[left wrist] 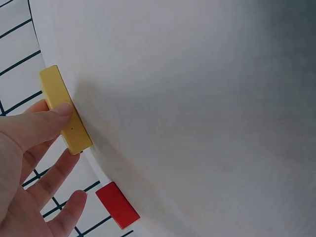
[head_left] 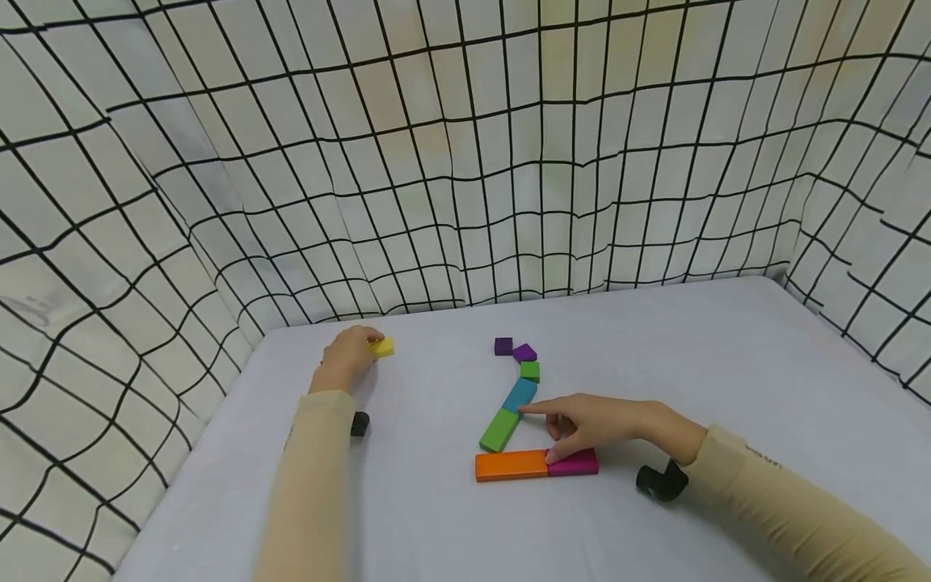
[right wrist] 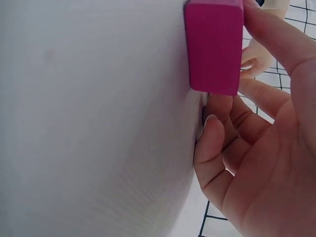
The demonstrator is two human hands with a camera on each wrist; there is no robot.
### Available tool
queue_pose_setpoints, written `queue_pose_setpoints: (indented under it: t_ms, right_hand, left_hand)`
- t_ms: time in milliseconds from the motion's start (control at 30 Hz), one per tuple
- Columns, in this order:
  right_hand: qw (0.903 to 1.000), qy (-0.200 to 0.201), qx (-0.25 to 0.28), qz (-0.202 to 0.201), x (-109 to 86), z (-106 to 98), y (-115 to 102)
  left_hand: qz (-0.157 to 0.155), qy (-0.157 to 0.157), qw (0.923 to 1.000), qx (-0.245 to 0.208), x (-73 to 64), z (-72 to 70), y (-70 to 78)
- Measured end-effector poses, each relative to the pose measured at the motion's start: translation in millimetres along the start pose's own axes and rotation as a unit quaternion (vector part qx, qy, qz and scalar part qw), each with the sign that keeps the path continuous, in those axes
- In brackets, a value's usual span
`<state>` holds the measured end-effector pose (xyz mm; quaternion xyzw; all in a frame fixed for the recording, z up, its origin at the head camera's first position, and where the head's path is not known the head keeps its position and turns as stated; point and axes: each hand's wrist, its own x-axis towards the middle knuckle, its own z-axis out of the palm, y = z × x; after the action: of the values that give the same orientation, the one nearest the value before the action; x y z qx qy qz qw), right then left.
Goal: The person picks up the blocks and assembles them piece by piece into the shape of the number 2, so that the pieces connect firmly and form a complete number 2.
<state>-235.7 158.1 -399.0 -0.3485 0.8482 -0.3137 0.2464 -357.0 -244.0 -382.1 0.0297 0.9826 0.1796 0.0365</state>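
Note:
My left hand (head_left: 347,356) pinches a yellow block (left wrist: 65,109) between thumb and fingers at the far left of the table. Close by in the left wrist view lies a red block (left wrist: 117,205), mostly hidden behind the hand in the head view. With its index finger straight, my right hand (head_left: 604,422) touches near the joint of a blue block (head_left: 520,395) and a green block (head_left: 499,431). Its thumb rests on a magenta block (head_left: 579,463), which sits end to end with an orange block (head_left: 511,466).
Beyond the blue block the curving row continues with a small green block (head_left: 529,371), a purple block (head_left: 524,352) and a dark purple block (head_left: 503,347). A white table (head_left: 422,517) carries everything. Behind and beside it hangs white cloth with black netting (head_left: 465,162).

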Motion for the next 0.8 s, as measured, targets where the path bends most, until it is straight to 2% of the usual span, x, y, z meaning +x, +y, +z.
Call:
queue_pose_setpoints:
  t_ms: [500,800]
  right_hand:
    - [1.0000,-0.001,0.000,-0.003,-0.4,-3.0,-4.1]
    - [1.0000,0.000,-0.002,-0.001,-0.4,-1.6,-3.0]
  left_hand:
    - [0.058,0.001,0.9974,0.042,0.6,-3.6,6.7]
    - [0.081,0.000,0.9956,0.048,-6.8,-3.3,17.4]
